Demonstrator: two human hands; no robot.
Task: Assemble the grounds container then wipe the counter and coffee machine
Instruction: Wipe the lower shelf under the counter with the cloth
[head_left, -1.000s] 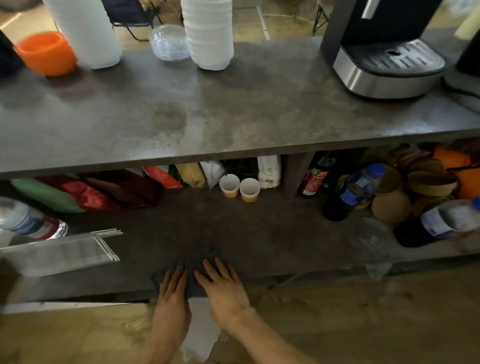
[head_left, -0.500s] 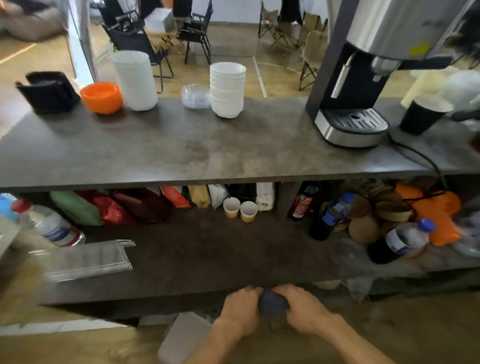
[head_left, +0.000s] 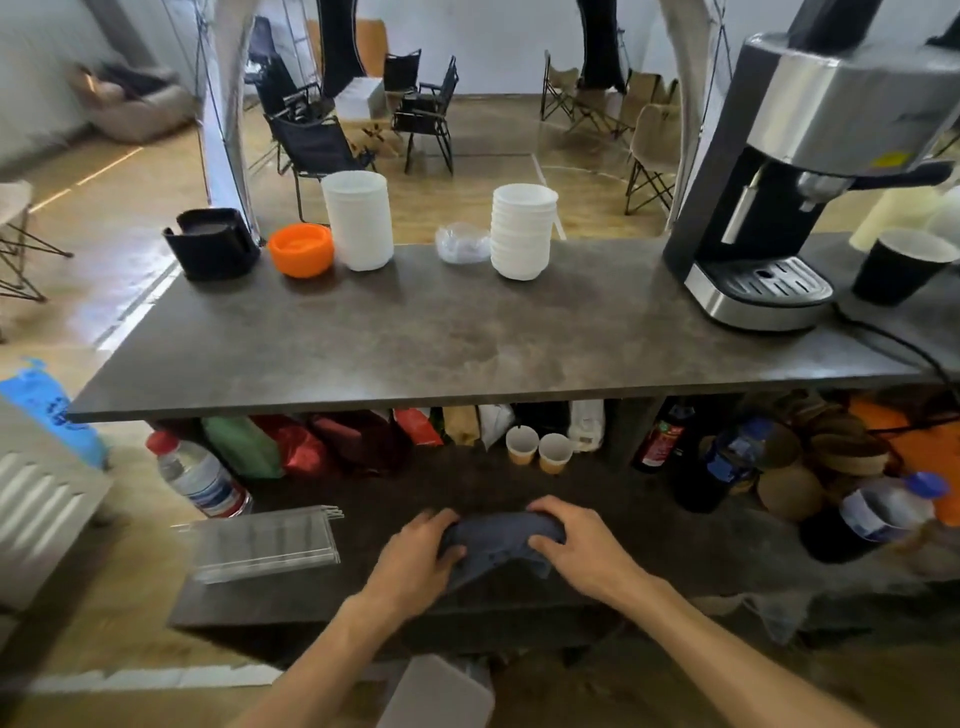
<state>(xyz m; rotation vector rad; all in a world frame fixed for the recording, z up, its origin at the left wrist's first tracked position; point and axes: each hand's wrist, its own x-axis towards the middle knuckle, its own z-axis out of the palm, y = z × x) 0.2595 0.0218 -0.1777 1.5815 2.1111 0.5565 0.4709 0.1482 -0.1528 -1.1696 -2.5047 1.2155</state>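
While both my forearms reach forward and down, my left hand (head_left: 415, 553) and right hand (head_left: 576, 545) grip a bunched dark grey cloth (head_left: 493, 540) from either side, fingers curled over its ends, above the lower shelf (head_left: 649, 551). My palms face down and my wrists angle inward toward each other. The grey counter (head_left: 441, 332) sits above the shelf. The coffee machine (head_left: 789, 182) stands at the counter's right end, and the black grounds container (head_left: 210, 241) at its far left, beside an orange bowl (head_left: 301, 249).
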